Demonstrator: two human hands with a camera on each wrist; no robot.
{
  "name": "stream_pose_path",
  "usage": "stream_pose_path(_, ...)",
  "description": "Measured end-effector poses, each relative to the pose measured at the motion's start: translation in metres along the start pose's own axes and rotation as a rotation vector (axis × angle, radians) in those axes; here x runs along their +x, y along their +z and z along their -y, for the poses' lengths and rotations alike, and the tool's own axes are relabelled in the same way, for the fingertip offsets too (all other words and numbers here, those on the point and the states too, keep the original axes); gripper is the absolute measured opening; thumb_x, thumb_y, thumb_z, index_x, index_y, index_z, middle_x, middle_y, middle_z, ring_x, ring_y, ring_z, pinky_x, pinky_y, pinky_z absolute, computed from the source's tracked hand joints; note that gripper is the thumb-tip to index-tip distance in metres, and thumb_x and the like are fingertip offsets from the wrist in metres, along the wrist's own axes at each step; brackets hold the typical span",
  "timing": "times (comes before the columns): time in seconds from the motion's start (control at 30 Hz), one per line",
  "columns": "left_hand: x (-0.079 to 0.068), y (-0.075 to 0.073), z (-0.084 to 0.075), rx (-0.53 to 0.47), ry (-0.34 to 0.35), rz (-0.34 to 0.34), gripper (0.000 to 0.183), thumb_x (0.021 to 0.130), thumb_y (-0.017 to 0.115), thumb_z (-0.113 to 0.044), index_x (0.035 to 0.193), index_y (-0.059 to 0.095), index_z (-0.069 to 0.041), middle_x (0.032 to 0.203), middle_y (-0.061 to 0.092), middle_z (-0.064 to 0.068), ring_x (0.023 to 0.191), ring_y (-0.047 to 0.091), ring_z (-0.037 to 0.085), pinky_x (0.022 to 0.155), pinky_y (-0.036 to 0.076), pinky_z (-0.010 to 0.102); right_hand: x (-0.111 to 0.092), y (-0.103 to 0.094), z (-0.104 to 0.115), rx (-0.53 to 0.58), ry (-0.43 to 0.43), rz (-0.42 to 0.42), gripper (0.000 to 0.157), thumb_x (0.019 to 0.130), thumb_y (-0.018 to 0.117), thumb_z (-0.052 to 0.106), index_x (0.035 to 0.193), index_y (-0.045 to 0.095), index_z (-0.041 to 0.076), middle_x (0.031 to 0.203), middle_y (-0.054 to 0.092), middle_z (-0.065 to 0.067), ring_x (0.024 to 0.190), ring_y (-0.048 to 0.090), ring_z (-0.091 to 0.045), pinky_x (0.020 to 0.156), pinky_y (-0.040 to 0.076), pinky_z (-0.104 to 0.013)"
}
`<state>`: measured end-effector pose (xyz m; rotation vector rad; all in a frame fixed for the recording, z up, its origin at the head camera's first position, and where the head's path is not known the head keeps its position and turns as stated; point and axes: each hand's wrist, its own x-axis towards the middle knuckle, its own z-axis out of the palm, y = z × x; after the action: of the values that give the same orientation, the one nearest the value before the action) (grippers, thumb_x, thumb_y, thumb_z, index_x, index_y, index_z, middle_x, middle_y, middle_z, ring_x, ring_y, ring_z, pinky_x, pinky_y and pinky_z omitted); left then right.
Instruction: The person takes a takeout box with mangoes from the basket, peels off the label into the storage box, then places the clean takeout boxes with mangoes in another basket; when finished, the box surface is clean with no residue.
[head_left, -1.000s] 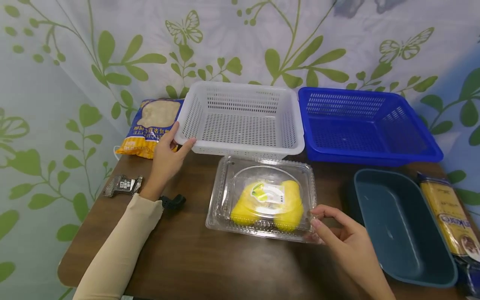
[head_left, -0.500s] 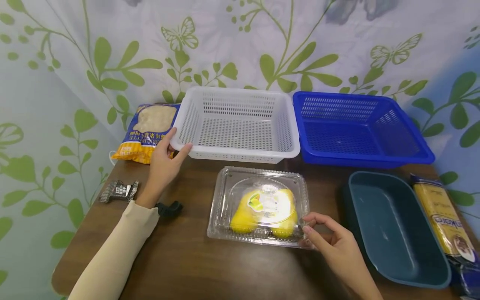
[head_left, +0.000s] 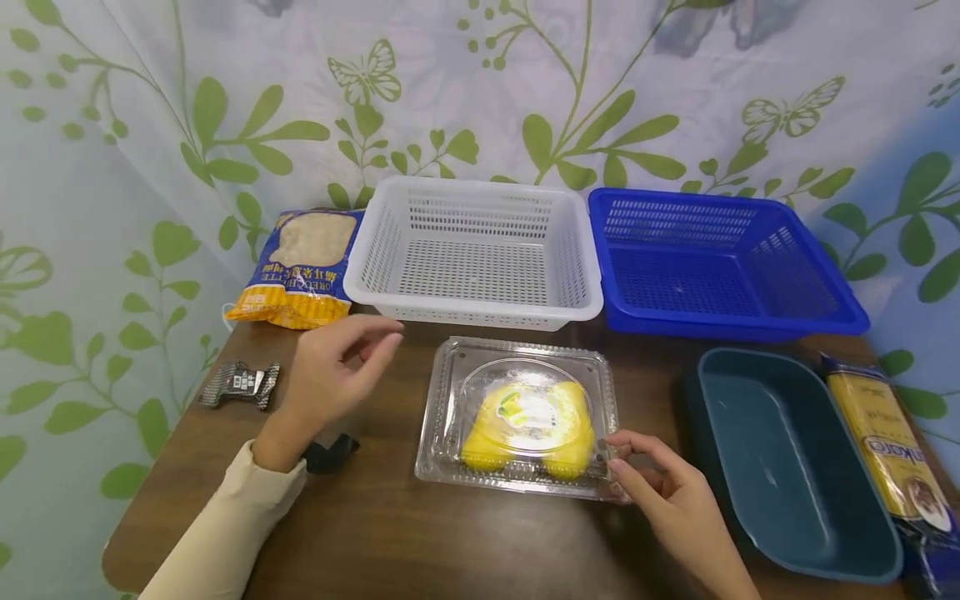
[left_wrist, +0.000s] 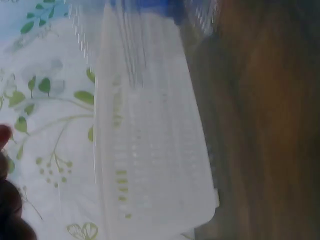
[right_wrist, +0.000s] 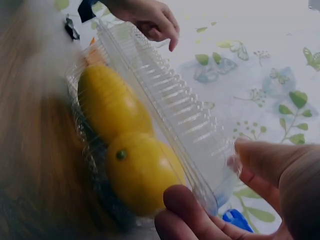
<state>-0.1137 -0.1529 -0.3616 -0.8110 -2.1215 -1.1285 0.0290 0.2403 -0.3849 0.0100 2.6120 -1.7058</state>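
My right hand (head_left: 667,500) pinches the near right corner of a clear plastic clamshell box (head_left: 433,417), thumb and fingertips at its rim. Two yellow, mango-like fruits (right_wrist: 145,170) lie inside, with a label with a yellow fruit picture on the lid. The box's lid is down. My left hand (head_left: 330,379) hovers left of the box, in front of the white plastic basket (head_left: 480,312), fingers loosely curled and holding nothing. In the right wrist view the left hand (right_wrist: 155,20) shows beyond the box.
A blue basket (head_left: 735,321) stands right of the white one. In front is a dark teal tub (head_left: 825,562), with a yellow pasta packet (head_left: 885,433) beside it. At left lie a blue-and-orange pasta bag (head_left: 292,283) and a small black-and-silver packet (head_left: 240,383).
My left hand has let go of the white basket's near left corner and moved toward me, with its fingers curling in. The right hand stays at the box's corner.
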Motion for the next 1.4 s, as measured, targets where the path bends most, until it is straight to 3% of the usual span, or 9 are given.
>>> stream_pose_path(0.1,-0.012,0.009,-0.012,0.018,0.022,0.18,0.019,0.095,0.071,-0.021,0.11,0.076,-0.01,0.079,0.06,-0.008,0.065,0.051,0.009,0.059,0.04,0.021,-0.001,-0.002,-0.004,0.001,-0.048,0.015,0.027,0.1,0.066,0.009,0.127,0.066,0.012,0.107,0.063,-0.005,0.066,0.068,-0.025,0.063,0.059,-0.033)
stream_pose_path(0.37,-0.04,0.013,-0.022,0.058,-0.246,0.476,0.064,0.097,0.068,-0.044,0.155,0.045,-0.029,0.114,0.059,-0.001,0.103,0.054,0.017,0.083,0.049,0.039,0.002,-0.003,-0.017,0.063,-0.175,0.075,0.032,0.099,0.062,-0.004,0.13,0.063,0.003,0.127,0.062,-0.003,0.081,0.068,-0.018,0.067,0.058,-0.028)
stream_pose_path(0.53,-0.05,0.014,-0.026,-0.007,-0.331,0.629,0.07,0.101,0.06,-0.049,0.161,0.026,-0.042,0.131,0.057,-0.004,0.116,0.054,0.018,0.096,0.049,0.048,0.003,-0.003,-0.019,0.082,-0.175,0.076,0.032,0.099,0.061,-0.006,0.13,0.062,0.0,0.127,0.061,-0.003,0.083,0.069,-0.02,0.069,0.059,-0.028)
stream_pose_path(0.6,-0.052,0.017,-0.026,-0.054,-0.357,0.641,0.07,0.1,0.061,-0.049,0.161,0.027,-0.044,0.128,0.057,-0.009,0.115,0.054,0.018,0.097,0.047,0.047,0.002,-0.002,-0.019,0.087,-0.171,0.073,0.032,0.099,0.061,-0.007,0.13,0.063,0.0,0.126,0.061,-0.004,0.082,0.07,-0.021,0.07,0.059,-0.029)
stream_pose_path(0.7,-0.052,0.021,-0.025,-0.16,-0.401,0.618,0.07,0.098,0.068,-0.045,0.158,0.034,-0.04,0.113,0.057,-0.009,0.094,0.056,0.018,0.081,0.05,0.036,0.003,-0.001,-0.02,0.076,-0.169,0.068,0.033,0.099,0.061,-0.005,0.131,0.063,0.002,0.126,0.061,-0.005,0.081,0.069,-0.022,0.069,0.059,-0.029)
stream_pose_path(0.83,-0.052,0.028,-0.022,-0.339,-0.452,0.565,0.069,0.095,0.075,-0.03,0.156,0.042,-0.032,0.097,0.053,0.006,0.067,0.043,0.022,0.055,0.038,0.025,0.003,-0.004,-0.02,0.026,-0.186,0.077,0.035,0.1,0.061,-0.003,0.134,0.063,0.008,0.122,0.062,-0.004,0.083,0.067,-0.02,0.068,0.057,-0.029)
stream_pose_path(0.93,-0.052,0.032,-0.02,-0.419,-0.469,0.542,0.07,0.094,0.076,-0.02,0.155,0.043,-0.027,0.094,0.052,0.013,0.063,0.037,0.024,0.052,0.033,0.023,0.003,-0.01,-0.018,-0.066,-0.223,0.107,0.04,0.1,0.061,-0.001,0.138,0.062,0.013,0.118,0.064,0.001,0.091,0.065,-0.016,0.071,0.057,-0.028)
stream_pose_path(1.17,-0.051,0.032,-0.021,-0.407,-0.494,0.541,0.069,0.094,0.077,-0.023,0.154,0.044,-0.029,0.094,0.052,0.009,0.064,0.038,0.022,0.051,0.032,0.024,0.004,-0.028,-0.006,-0.424,-0.345,0.166,0.054,0.098,0.069,0.009,0.147,0.056,0.027,0.129,0.064,0.012,0.103,0.064,-0.005,0.084,0.053,-0.018)
stream_pose_path(1.4,-0.053,0.032,-0.021,-0.411,-0.504,0.532,0.069,0.095,0.076,-0.022,0.154,0.043,-0.033,0.095,0.052,0.006,0.066,0.038,0.022,0.051,0.032,0.024,0.012,-0.033,0.016,-0.602,-0.38,0.079,0.058,0.095,0.075,0.017,0.149,0.055,0.027,0.095,0.058,0.021,0.083,0.055,-0.001,0.065,0.047,-0.022)
